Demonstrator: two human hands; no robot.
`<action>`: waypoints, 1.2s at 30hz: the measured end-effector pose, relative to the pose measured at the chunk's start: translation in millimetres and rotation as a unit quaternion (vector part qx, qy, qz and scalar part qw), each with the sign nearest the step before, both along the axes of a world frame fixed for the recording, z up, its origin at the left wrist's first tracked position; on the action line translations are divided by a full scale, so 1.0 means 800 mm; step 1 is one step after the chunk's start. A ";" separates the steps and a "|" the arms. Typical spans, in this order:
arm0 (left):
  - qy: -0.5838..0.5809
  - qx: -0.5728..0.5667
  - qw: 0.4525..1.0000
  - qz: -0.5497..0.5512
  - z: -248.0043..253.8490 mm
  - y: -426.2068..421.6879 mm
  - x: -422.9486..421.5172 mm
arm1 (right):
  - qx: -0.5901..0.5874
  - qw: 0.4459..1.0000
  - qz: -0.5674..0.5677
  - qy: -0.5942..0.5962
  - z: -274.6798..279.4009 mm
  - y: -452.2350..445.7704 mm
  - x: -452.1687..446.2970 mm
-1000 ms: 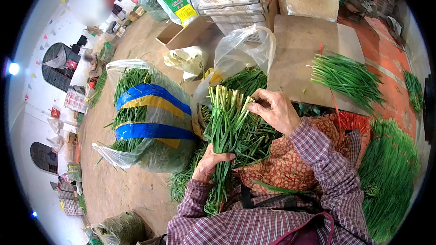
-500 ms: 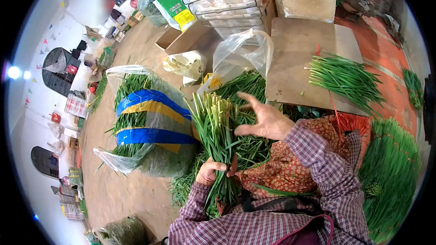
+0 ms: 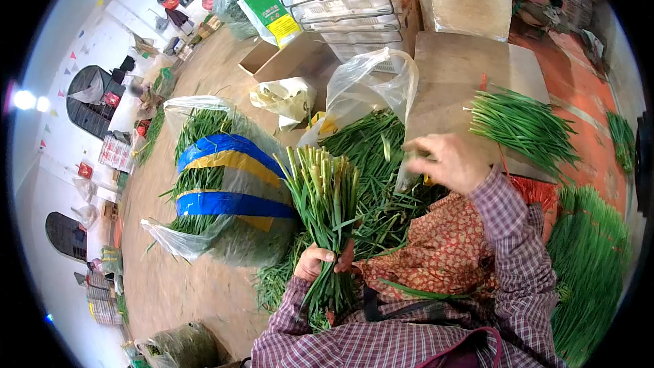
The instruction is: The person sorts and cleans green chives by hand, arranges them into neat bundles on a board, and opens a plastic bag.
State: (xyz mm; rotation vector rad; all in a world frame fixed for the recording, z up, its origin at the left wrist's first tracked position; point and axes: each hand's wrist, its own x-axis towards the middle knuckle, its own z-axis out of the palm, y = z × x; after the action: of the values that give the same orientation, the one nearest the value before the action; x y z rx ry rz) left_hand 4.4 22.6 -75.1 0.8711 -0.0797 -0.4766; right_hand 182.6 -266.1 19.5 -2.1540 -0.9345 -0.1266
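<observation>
left hand (image 3: 315, 263) grips one upright bunch (image 3: 325, 197)!
right hand (image 3: 449, 162) lifted, fingers loosely open; one tied bunch (image 3: 523, 127) beyond.

Purple-and-white checked long sleeves, a matching checked top, a maroon-edged neckpiece and red floral cloth.

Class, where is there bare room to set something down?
Brown floor is bare between the blue-and-yellow-banded plastic bag and the stuffed clear bag below it. So is the flat brown board, left of the long green bundle. It is crowded around the green-stalked bunch in the left hand, with loose green leaves close by.
</observation>
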 end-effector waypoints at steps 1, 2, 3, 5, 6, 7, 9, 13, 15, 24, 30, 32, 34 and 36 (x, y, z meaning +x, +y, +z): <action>-0.001 -0.002 1.000 0.002 0.007 -0.004 0.004 | -0.012 1.000 -0.015 0.022 0.003 0.010 -0.011; 0.017 0.000 1.000 0.002 0.009 -0.006 0.004 | 0.029 0.999 -0.009 0.015 0.009 0.017 -0.018; 0.017 0.001 1.000 0.004 0.009 -0.008 0.004 | 0.070 0.998 0.000 0.010 0.017 0.025 -0.025; 0.031 0.011 0.999 0.012 0.009 -0.013 0.005 | 0.116 0.993 -0.002 0.032 0.027 0.044 -0.041; 0.041 0.018 0.999 0.021 0.021 -0.019 0.005 | 0.137 0.990 0.013 0.023 0.030 0.052 -0.051; 0.041 0.018 0.999 0.021 0.020 -0.019 0.005 | 0.158 0.987 0.028 0.013 0.032 0.059 -0.061; 0.033 0.054 0.998 0.031 0.017 -0.018 0.004 | 0.165 0.986 0.024 0.007 0.030 0.073 -0.074; 0.041 0.077 0.996 0.022 0.013 -0.015 0.005 | 0.144 0.990 0.009 0.009 0.026 0.086 -0.079; 0.040 0.067 0.997 0.022 0.014 -0.017 0.007 | 0.123 0.992 0.004 -0.005 0.021 0.092 -0.077; 0.084 0.036 0.995 0.050 -0.012 -0.002 0.000 | 0.305 0.873 0.154 0.348 0.040 0.070 -0.052; 0.020 -0.103 0.994 -0.030 -0.021 -0.002 0.009 | 0.291 0.891 0.063 0.342 0.052 0.017 -0.022; 0.028 -0.101 0.994 -0.033 -0.014 -0.004 0.008 | 0.259 0.929 0.037 0.262 0.022 0.031 -0.013; 0.047 -0.101 0.993 -0.028 -0.001 -0.012 0.006 | 0.229 0.952 0.031 0.201 0.017 0.042 -0.015; 0.056 -0.101 0.993 -0.027 -0.001 -0.013 0.004 | 0.207 0.963 0.030 0.169 0.017 0.054 -0.018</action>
State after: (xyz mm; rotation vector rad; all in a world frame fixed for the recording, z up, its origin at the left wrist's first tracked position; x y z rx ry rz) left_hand 7.3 12.3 -75.7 0.6443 -0.0467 -0.5565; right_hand 168.4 -222.6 33.5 -1.6908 -0.7017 0.0703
